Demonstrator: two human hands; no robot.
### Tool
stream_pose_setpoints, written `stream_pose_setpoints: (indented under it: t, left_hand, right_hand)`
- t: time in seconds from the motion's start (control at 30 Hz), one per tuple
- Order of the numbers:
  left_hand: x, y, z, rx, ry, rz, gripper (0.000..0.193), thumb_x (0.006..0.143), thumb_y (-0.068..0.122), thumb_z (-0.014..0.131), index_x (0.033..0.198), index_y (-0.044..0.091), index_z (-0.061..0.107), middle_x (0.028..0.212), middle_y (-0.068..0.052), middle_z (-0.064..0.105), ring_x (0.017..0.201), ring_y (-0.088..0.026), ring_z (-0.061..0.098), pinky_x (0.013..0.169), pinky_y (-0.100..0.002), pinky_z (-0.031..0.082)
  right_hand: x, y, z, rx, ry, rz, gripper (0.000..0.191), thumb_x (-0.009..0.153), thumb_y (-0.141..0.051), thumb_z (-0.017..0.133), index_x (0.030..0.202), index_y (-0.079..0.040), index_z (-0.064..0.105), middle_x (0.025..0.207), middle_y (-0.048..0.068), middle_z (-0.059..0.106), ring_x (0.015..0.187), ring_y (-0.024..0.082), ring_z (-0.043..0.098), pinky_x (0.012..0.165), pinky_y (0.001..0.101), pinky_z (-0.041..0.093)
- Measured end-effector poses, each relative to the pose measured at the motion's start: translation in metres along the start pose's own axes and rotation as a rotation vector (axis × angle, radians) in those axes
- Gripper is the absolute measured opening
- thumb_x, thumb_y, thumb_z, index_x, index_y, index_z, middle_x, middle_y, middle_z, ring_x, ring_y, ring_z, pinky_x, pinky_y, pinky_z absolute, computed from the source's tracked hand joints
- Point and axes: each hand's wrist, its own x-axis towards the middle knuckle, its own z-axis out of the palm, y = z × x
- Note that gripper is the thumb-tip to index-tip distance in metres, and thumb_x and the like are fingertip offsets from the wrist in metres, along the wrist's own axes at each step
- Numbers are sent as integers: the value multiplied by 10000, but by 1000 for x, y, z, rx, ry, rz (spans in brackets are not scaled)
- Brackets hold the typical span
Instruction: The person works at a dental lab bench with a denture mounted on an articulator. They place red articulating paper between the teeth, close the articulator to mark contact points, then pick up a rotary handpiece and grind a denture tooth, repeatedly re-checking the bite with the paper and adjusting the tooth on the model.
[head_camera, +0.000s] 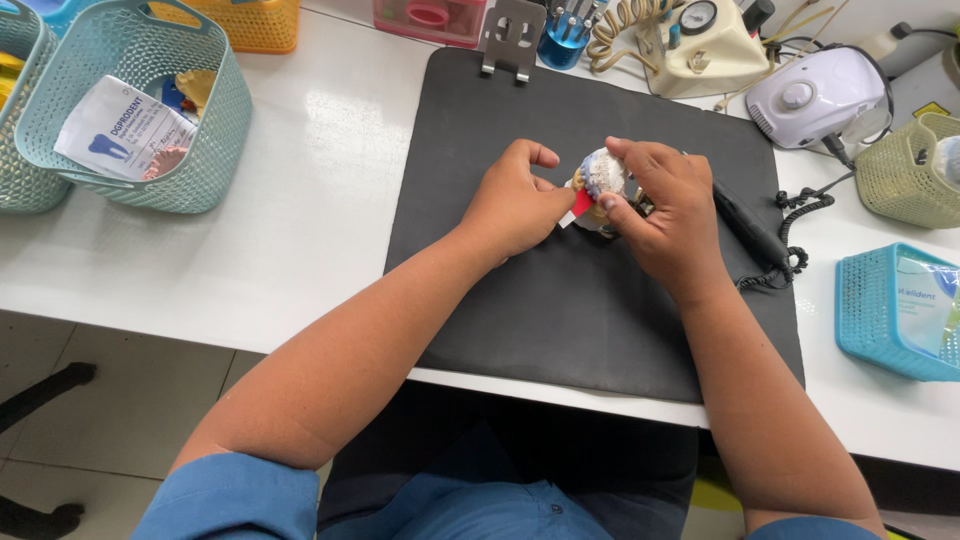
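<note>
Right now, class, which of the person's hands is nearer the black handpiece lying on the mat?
Right. The right hand lies just beside the black handpiece, nearly touching. The left hand sits further off, beyond the dental model.

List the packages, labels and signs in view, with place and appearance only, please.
White paper slip: in the teal basket at left, rectangular, with a blue tooth drawing.
Clear plastic packet: in the blue basket at right, white label with blue print.
Yellow warning sticker: far right, on a grey device, partly hidden.
</note>
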Motion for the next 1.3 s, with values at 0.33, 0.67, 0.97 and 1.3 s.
stream_pose_setpoints:
  t: [0.33, 0.67, 0.97, 1.3]
  left_hand:
    - [-6, 19, -65, 629, 74, -104, 287, 801, 238, 699, 1051, 112, 636, 935, -72, 723, 849, -228, 696, 773, -379, 542]
    - [-25, 18, -15, 716, -105, 582, 687, 723, 328, 848, 1349, 213, 589, 1247, -59, 613, 1190, -283, 505, 909, -496, 317]
    - [-15, 5, -3, 543, -151, 506, 280, 805, 220, 822, 1044, 138, 703, 959, -16, 739, 962, -217, 646, 920, -419, 409]
    - [-19, 3, -2, 522, -172, 506, 284, 785, 249, 869, 957, 103, 695, 847, -20, 684, 824, -211, 615, 763, -377, 488]
  right_hand:
    - [-9, 33, -4, 465, 66, 41, 557, 933, -143, 734, 1453, -27, 571, 1372, 109, 639, 1288, 206, 584, 1185, 361, 439]
    - [-20, 58, -4, 1091, 25, 57, 599, 803, -105, 807, 1319, -83, 504, 1283, 102, 586, 1235, 173, 592, 1113, 355, 494]
    - [-25, 68, 4, 1438, 109, 41, 463, 801, -155, 720, 1220, -76, 542, 1143, 54, 536, 992, 133, 623, 1145, 455, 491]
    - [-30, 77, -1, 1631, 164, 269, 503, 756, -43, 500, 1259, -45, 518, 1260, 161, 614, 1067, 227, 659, 1166, 603, 436]
